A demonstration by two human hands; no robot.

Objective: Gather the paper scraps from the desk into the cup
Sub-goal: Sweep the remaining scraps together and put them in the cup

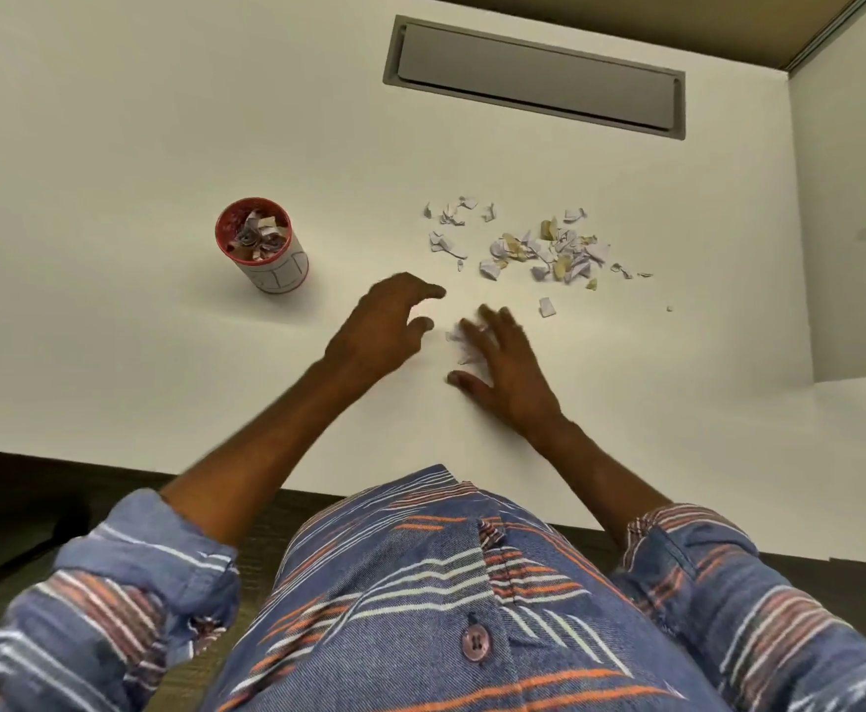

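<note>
The white desk [112,146] carries the red-rimmed cup [262,245] at left, already part-filled with scraps, and the main scatter of paper scraps [539,246] well apart from it at right, so the gathering step appears to be in hand and far from complete. The left hand [382,321] hovers with fingers loosely spread and empty, while the right hand [503,372] lies with fingers splayed over a few small scraps [455,336]. The next move likely calls for closing the fingers around these scraps and carrying them across to the cup.
</note>
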